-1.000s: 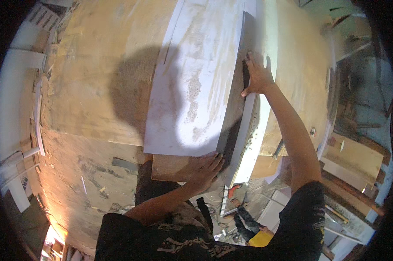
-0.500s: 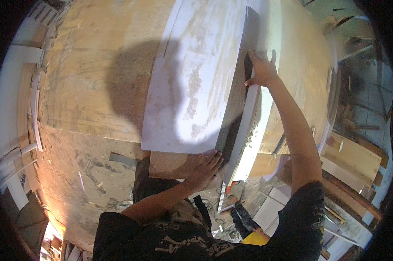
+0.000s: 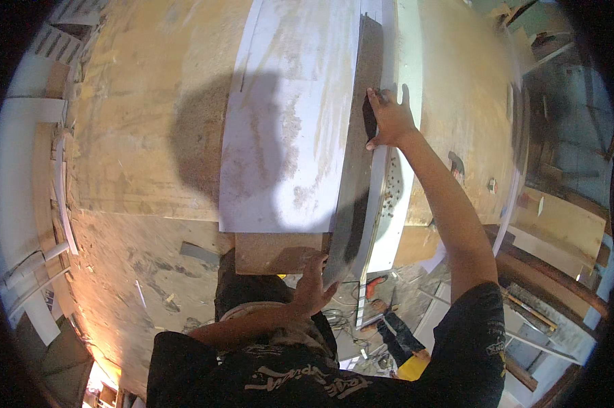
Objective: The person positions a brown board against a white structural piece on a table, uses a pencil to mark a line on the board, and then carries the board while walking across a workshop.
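Head view: looked from the wearer's head, through the left of two side-by-side fisheyes.
Plywood surface (image 3: 137,102): was faced from above, steeply downward.
Hands: the left hand (image 3: 312,282) and right hand (image 3: 392,122) showed at close range.
Black shirt (image 3: 266,377): filled the lower edge, nearest the lens.

Black short-sleeved T-shirt (image 3: 314,399); pale front lettering (image 3: 307,381); small print (image 3: 495,340) on right sleeve (image 3: 469,328).

Left hand (image 3: 310,289) turned, drawn to brown board's (image 3: 269,255) corner beside grey strip (image 3: 353,173); hammer (image 3: 456,163) now visible.
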A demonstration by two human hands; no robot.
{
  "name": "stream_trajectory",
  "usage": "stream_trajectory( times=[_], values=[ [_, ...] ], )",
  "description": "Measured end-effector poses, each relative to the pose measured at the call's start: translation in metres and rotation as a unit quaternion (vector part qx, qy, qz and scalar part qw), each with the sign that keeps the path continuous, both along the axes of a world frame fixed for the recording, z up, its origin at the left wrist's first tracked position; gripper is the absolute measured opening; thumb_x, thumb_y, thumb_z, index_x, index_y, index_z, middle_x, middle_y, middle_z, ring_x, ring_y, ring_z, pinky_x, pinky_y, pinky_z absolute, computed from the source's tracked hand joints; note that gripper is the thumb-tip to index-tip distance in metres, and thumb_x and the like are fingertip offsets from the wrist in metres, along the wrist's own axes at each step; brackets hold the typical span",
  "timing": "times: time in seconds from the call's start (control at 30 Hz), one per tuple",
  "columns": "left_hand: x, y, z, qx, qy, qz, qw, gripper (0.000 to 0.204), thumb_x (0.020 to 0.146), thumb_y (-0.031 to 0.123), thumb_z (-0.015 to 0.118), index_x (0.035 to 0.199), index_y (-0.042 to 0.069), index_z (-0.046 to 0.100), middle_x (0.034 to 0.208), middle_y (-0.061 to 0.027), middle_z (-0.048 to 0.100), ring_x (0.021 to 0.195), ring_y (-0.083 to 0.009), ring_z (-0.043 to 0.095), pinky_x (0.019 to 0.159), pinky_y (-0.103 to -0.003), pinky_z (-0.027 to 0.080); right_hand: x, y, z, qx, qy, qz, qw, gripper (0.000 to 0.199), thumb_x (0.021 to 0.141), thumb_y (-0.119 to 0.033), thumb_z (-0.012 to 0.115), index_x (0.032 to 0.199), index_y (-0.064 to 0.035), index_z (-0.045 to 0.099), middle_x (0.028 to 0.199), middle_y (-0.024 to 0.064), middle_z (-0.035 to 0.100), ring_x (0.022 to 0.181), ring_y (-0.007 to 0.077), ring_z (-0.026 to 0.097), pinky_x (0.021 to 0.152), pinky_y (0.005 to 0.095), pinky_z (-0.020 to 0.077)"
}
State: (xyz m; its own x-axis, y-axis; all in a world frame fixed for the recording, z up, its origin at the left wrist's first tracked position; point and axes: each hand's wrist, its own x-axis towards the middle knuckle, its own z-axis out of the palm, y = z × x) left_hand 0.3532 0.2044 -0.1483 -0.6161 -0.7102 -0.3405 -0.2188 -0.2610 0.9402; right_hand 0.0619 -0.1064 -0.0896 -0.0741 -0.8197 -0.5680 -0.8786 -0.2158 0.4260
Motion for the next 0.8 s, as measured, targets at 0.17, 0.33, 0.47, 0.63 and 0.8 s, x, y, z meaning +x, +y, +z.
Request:
stream_trajectory(
  times=[0.17,0.33,0.47,0.63,0.8],
  values=[
    [-0.002,0.007,0.013,-0.025,-0.050,-0.017,0.998,0.069,0.085,0.017,0.071,0.138,-0.006,0.033,0.131,-0.0274,0.042,0.124,-0.0434,0.044,0.107,-0.048,0.036,0.003,0.019,0.003,-0.004,-0.022,-0.001,1.000,0.137,0.050,-0.060,0.087,0.154,-0.0026,0.018,0.151,0.0120,0.042,0.142,0.0291,0.033,0.118,0.0633,0.0074],
    [-0.003,0.008,0.014,0.010,-0.048,-0.008,0.999,0.072,0.084,0.016,0.072,0.139,-0.006,0.033,0.130,-0.0283,0.044,0.125,-0.0447,0.043,0.107,-0.049,0.035,0.003,0.021,0.004,-0.029,-0.021,0.011,0.999,0.136,0.050,-0.065,0.087,0.153,-0.0017,0.023,0.146,0.0115,0.047,0.139,0.0251,0.037,0.119,0.0607,0.0088],
    [-0.006,0.003,0.013,-0.022,-0.039,0.010,0.999,0.073,0.080,0.011,0.074,0.138,-0.006,0.034,0.128,-0.0290,0.045,0.124,-0.0448,0.044,0.106,-0.048,0.036,0.006,0.016,0.004,-0.031,0.000,0.012,0.999,0.139,0.047,-0.068,0.086,0.153,-0.0021,0.023,0.148,0.0117,0.044,0.140,0.0251,0.036,0.119,0.0611,0.0080],
    [-0.008,-0.001,0.012,0.034,-0.037,0.007,0.999,0.068,0.079,0.006,0.072,0.136,-0.005,0.036,0.126,-0.0290,0.045,0.123,-0.0451,0.044,0.105,-0.050,0.036,0.008,0.010,0.006,-0.030,0.042,0.007,0.999,0.143,0.046,-0.070,0.085,0.154,-0.0027,0.021,0.152,0.0111,0.039,0.144,0.0258,0.029,0.119,0.0612,0.0068],
    [-0.011,-0.003,0.014,-0.035,-0.057,0.003,0.998,0.071,0.080,0.004,0.070,0.139,-0.005,0.032,0.130,-0.0291,0.043,0.126,-0.0455,0.043,0.108,-0.050,0.034,0.005,0.003,0.007,-0.015,0.041,0.002,0.999,0.145,0.046,-0.071,0.085,0.155,-0.0022,0.018,0.157,0.0117,0.032,0.148,0.0264,0.022,0.119,0.0621,0.0066]
  ],
)
